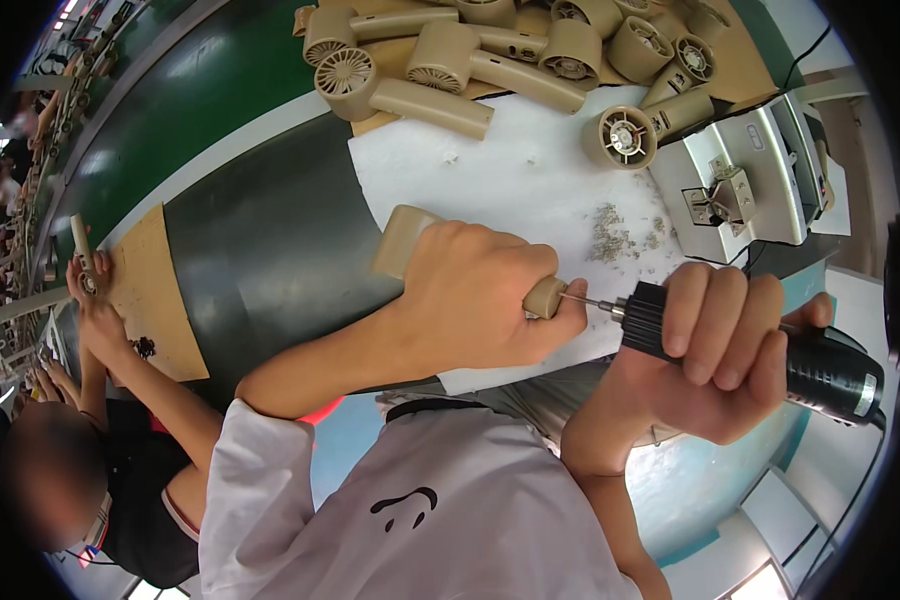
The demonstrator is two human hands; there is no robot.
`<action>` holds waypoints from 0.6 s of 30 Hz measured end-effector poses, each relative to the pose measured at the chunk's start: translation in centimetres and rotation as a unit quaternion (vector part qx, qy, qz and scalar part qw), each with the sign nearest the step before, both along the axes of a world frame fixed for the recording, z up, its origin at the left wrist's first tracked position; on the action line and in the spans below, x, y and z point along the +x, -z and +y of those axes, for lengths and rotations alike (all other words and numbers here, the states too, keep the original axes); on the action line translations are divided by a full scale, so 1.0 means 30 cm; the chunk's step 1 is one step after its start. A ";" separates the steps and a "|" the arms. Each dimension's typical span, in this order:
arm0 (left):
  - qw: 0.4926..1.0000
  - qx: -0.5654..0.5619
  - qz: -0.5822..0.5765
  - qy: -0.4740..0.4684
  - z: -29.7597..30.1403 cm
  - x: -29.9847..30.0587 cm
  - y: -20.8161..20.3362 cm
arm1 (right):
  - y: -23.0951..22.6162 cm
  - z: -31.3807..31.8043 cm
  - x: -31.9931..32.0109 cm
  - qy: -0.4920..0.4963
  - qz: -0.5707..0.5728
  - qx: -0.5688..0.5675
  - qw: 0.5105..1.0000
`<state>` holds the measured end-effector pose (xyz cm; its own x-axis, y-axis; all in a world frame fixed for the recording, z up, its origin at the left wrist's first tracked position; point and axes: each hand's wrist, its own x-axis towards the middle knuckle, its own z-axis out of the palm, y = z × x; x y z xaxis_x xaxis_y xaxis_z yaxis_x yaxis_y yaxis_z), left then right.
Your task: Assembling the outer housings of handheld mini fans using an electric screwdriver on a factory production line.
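My left hand (475, 295) grips a tan plastic hair-dryer housing (403, 238) by its handle, whose end (545, 296) sticks out past my fingers. My right hand (715, 355) is wrapped around a black electric screwdriver (820, 370). Its metal bit (592, 299) is pressed into the handle's end. Both hands hover over the white sheet (500, 175) on the dark conveyor belt (270, 250).
A pile of tan hair-dryer housings (490, 50) lies on cardboard at the top. One more (635, 130) lies next to a white metal fixture (745, 185). Plastic shavings (615, 230) dot the sheet. At left, another person's hands (95, 300) hold a part over a cardboard sheet (155, 290).
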<state>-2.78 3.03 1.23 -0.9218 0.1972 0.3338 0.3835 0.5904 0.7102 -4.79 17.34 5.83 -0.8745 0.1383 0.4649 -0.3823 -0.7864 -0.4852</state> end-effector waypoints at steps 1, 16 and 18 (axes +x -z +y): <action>1.000 -0.002 -0.003 -0.002 -0.001 0.001 0.004 | 0.006 -0.007 -0.002 0.005 0.003 0.014 1.000; 0.995 -0.068 -0.075 -0.007 0.001 0.005 -0.017 | 0.022 -0.011 -0.001 -0.007 0.008 0.024 1.000; 0.994 -0.072 -0.078 -0.008 0.008 0.004 -0.012 | 0.031 -0.012 0.001 -0.005 0.012 0.019 1.000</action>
